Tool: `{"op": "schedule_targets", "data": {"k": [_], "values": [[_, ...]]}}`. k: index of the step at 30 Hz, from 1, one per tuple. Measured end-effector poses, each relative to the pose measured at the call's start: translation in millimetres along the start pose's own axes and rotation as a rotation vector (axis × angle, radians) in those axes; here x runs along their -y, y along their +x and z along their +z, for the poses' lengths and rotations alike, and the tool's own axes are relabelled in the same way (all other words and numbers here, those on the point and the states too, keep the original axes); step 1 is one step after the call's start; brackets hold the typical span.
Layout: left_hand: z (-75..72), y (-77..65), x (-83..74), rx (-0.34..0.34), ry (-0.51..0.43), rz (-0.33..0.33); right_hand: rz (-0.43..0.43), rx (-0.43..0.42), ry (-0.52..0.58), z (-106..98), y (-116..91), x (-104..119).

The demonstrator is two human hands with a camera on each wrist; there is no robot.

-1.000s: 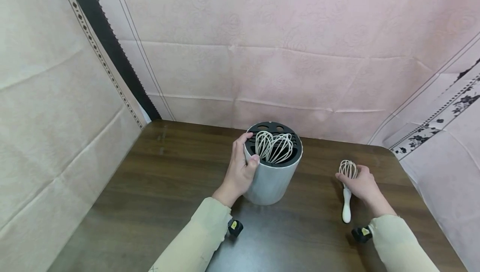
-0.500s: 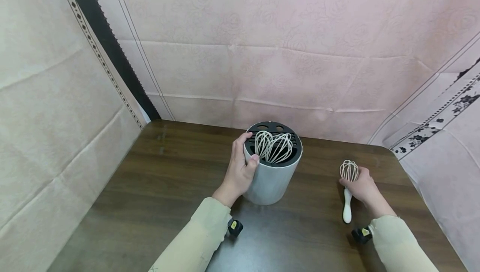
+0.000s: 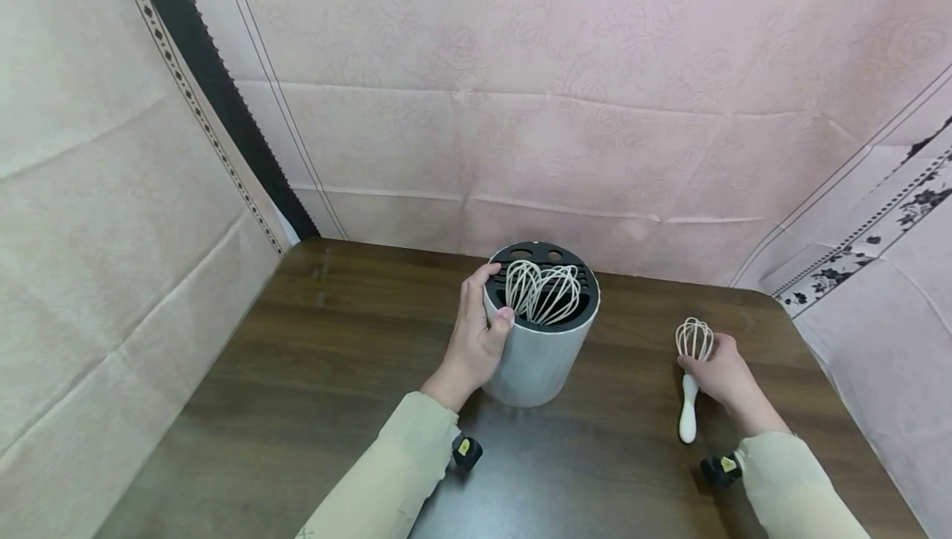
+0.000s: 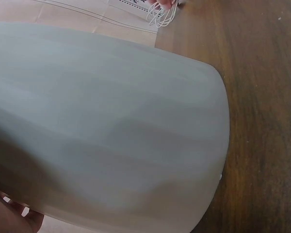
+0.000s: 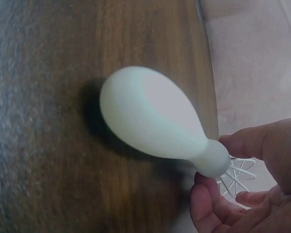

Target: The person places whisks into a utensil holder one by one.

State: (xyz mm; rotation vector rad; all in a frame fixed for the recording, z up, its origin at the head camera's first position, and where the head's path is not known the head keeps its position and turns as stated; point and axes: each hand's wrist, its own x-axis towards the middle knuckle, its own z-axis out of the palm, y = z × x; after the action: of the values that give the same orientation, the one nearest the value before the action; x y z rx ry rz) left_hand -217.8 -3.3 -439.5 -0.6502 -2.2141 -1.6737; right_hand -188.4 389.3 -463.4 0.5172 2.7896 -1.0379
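Note:
My left hand (image 3: 476, 341) grips the left side of a pale grey utensil holder (image 3: 531, 365), its fingertips at the black slotted top (image 3: 546, 254). Wire loops of whisks (image 3: 541, 291) stand up out of that top. To the right, my right hand (image 3: 721, 369) pinches a small white whisk (image 3: 688, 411) where the wires meet the handle. The whisk's wire head points away from me. In the right wrist view, the thumb (image 5: 247, 141) is on one side of the whisk's neck and fingers are on the other. The left wrist view shows mostly the holder's wall (image 4: 111, 121).
Both hands work over a brown wooden table (image 3: 335, 357). Behind it hangs a pale pink patterned cloth (image 3: 521, 150), close to the holder. More cloth (image 3: 134, 274) borders the left side, and a flower-edged cloth (image 3: 892, 307) borders the right.
My right hand has slid a little down the whisk, from its wire loops toward the handle. The whisk has shifted slightly right. My left hand and the holder have stayed put.

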Motion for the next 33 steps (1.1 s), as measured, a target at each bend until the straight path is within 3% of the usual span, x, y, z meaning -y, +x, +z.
{"op": "schedule_targets", "data": {"k": [7,12,19,26,33], "values": [[1.4,-0.5,-0.1,0.005,-0.003,-0.003,-0.049,0.0,0.016,0.0,-2.1,1.1],[1.1,-1.0,-0.6,0.006,0.0,-0.012,-0.13,-0.018,0.076,-1.0,-5.0,11.9],[0.7,-0.6,-0.7,-0.001,0.005,-0.009,-0.285,-0.074,0.301,-6.3,-16.2,45.5],[0.5,-0.7,-1.2,0.002,0.002,-0.021,-0.384,-0.122,0.414,-16.8,-34.4,80.2],[0.3,-1.0,-1.1,0.007,0.005,-0.032,-0.489,-0.207,0.72,-26.5,-51.8,106.1]]}}
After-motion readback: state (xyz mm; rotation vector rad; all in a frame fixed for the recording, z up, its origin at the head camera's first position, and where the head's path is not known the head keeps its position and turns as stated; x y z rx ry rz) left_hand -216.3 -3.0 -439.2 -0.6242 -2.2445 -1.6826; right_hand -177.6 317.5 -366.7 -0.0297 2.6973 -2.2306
